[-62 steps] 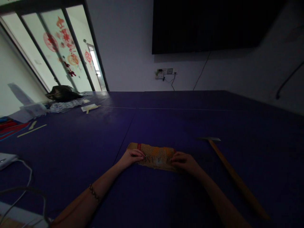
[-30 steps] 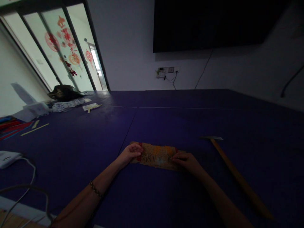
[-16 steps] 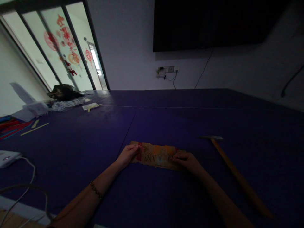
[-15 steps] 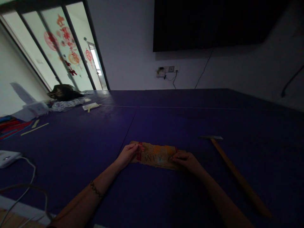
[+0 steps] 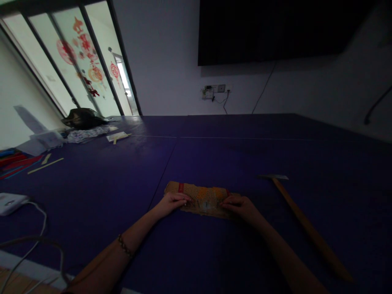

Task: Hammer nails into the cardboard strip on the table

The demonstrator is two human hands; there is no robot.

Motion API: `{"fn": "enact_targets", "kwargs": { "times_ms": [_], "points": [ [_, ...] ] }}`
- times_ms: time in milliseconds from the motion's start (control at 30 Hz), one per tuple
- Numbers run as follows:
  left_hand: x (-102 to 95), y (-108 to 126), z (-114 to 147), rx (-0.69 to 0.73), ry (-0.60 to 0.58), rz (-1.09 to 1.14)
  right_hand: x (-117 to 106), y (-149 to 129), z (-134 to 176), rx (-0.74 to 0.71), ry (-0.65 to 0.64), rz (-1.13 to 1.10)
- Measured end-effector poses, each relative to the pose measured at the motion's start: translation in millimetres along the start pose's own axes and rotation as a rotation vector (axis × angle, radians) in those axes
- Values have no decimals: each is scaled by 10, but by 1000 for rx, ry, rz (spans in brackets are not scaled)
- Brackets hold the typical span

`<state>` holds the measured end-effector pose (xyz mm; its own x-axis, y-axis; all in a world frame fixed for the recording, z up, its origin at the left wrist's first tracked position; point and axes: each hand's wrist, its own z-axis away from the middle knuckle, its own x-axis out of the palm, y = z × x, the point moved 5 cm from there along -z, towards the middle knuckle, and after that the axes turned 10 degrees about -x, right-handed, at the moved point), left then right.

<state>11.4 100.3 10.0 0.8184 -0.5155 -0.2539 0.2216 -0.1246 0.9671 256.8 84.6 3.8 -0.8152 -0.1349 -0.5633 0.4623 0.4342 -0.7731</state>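
A tan, rectangular piece (image 5: 199, 192), like a worn board or pad, lies on the purple tabletop. It has dark dots, orange patches, red bands and a row of thin dark marks or pins along its middle. My left hand (image 5: 173, 201) rests over its left part, fingertips pinched together at the left end of that row. Over the right part, my right hand (image 5: 240, 205) is also pinched, by a red band. Anything between the fingers of either hand is too small and dark to make out. To the right lies a hammer (image 5: 301, 216) with a long wooden handle.
The purple tabletop (image 5: 128, 179) runs back to a wall with sockets (image 5: 216, 88) and a dark screen (image 5: 275, 30). A white device (image 5: 12, 203) with a cable sits at left. Behind it are red and blue strips (image 5: 18, 165), papers and a black bag (image 5: 82, 118).
My left hand has moved right and slightly down, from the piece's left red band onto the row of dark marks. My right hand and the hammer have hardly moved.
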Motion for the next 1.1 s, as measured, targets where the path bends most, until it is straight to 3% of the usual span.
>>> {"fn": "enact_targets", "kwargs": {
  "times_ms": [333, 400, 500, 567, 633, 900, 1033, 1100],
  "points": [
    [23, 3, 24, 3, -68, -21, 7, 23, 2, 10, 1, 9],
    [42, 26, 29, 32, 4, -69, 8, 18, 1, 11, 7, 16],
    [69, 61, 50, 89, 202, -165, 15, 4, 3, 19, 6, 30],
    [95, 60, 69, 86, 331, -179, 12, -17, 3, 16, 11, 51],
    [141, 37, 72, 54, 384, -149, 4, -49, 2, 2, 16, 93],
    [217, -127, -45, -132, 245, 198, -27, -103, -4, 59, 102, 198],
    [221, -153, -88, -222, 36, 278, 23, -130, -15, 74, 98, 171],
    [220, -157, -91, -249, -12, 252, 49, -157, -18, 72, 86, 153]
  ]
}}
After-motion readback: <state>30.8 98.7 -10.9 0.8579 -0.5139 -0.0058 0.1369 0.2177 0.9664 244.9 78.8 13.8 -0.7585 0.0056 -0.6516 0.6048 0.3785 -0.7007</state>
